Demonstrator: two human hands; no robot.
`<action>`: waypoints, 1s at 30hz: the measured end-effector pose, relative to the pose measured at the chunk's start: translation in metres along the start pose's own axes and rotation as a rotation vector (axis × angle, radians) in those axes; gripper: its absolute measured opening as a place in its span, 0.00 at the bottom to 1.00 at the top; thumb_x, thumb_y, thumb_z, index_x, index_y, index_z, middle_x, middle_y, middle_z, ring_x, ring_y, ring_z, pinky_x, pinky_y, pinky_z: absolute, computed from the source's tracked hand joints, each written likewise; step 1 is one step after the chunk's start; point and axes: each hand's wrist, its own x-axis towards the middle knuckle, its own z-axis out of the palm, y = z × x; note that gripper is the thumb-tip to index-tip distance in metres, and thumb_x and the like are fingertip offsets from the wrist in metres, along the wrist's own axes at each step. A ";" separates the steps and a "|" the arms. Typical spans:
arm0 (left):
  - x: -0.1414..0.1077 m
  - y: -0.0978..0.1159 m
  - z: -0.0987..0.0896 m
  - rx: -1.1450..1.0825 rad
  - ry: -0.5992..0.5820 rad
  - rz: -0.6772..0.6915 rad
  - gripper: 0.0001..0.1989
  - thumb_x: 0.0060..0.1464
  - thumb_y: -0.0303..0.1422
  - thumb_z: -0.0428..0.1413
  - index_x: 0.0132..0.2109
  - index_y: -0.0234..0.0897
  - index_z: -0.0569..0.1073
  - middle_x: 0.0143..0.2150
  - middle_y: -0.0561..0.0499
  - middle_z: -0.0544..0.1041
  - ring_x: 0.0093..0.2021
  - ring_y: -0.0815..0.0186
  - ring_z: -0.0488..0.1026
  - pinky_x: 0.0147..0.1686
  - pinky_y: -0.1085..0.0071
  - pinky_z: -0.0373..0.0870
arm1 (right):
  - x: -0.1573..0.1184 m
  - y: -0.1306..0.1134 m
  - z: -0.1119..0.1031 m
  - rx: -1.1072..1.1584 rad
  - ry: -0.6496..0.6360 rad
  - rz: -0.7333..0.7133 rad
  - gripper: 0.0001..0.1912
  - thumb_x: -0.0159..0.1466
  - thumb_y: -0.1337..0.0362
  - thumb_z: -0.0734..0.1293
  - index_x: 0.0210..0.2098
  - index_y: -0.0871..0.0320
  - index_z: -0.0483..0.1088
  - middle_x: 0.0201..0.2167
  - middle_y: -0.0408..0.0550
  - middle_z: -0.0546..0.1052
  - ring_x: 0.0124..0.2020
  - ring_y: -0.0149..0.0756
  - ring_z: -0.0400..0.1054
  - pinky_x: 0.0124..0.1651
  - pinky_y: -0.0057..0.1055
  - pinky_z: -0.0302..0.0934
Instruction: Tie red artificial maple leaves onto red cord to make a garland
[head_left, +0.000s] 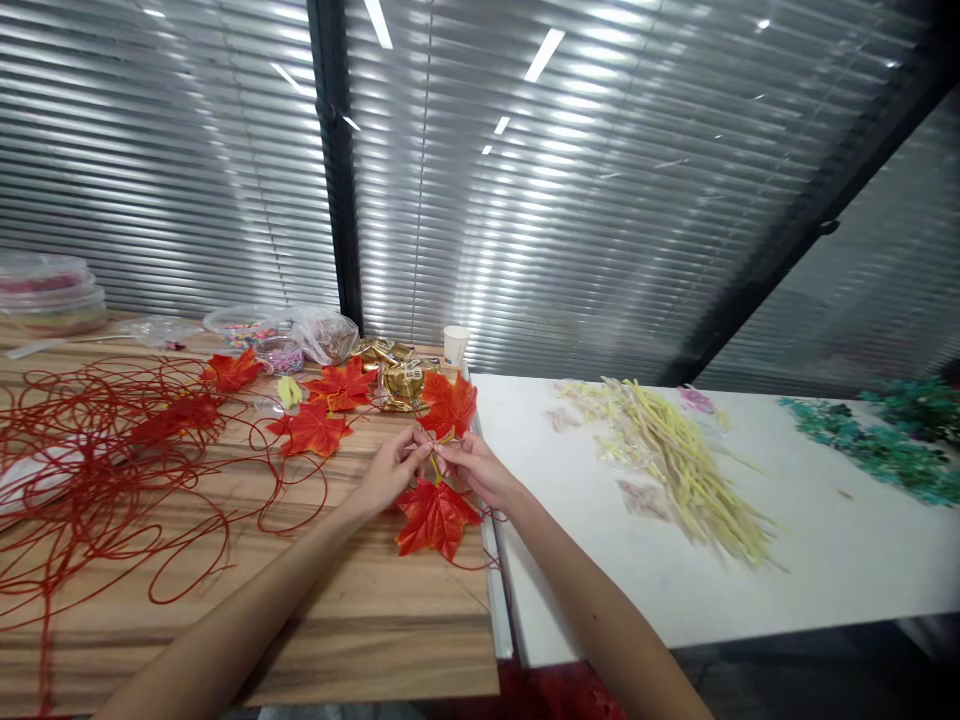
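The left hand (396,468) and right hand (480,470) meet at the wooden table's (352,610) right edge, fingertips pinched closed on thin yellow stems (435,462). One red leaf (448,403) is just beyond the fingers, another leaf (437,518) on the near side. Loose red cord (180,480) spreads across the left; gold packets (405,384) and a paper cup (455,345) are on the far side. Yellow stalks (679,460) lie on the white table (585,590) to the right.

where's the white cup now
In the head view, the white cup stands at the far right corner of the wooden table, beside the gold packets and behind a red leaf.
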 end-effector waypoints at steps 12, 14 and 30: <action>-0.008 0.000 -0.001 0.437 0.151 0.187 0.09 0.55 0.37 0.44 0.31 0.37 0.63 0.28 0.52 0.67 0.30 0.68 0.64 0.30 0.73 0.59 | 0.000 0.001 0.005 0.014 -0.006 -0.032 0.11 0.51 0.61 0.69 0.23 0.61 0.64 0.18 0.40 0.68 0.20 0.24 0.59 0.25 0.23 0.50; -0.008 0.000 -0.001 0.434 0.134 0.195 0.09 0.55 0.36 0.44 0.31 0.37 0.62 0.28 0.53 0.67 0.29 0.68 0.63 0.30 0.73 0.59 | 0.000 0.001 0.005 0.014 0.003 -0.027 0.11 0.51 0.60 0.69 0.23 0.61 0.64 0.18 0.40 0.68 0.20 0.24 0.59 0.26 0.24 0.50; -0.003 -0.009 0.003 0.184 0.040 0.137 0.10 0.57 0.38 0.43 0.34 0.37 0.59 0.26 0.55 0.63 0.25 0.71 0.62 0.28 0.74 0.60 | 0.000 0.000 0.006 0.048 -0.007 -0.019 0.09 0.51 0.62 0.70 0.26 0.61 0.67 0.19 0.40 0.68 0.22 0.25 0.61 0.28 0.24 0.53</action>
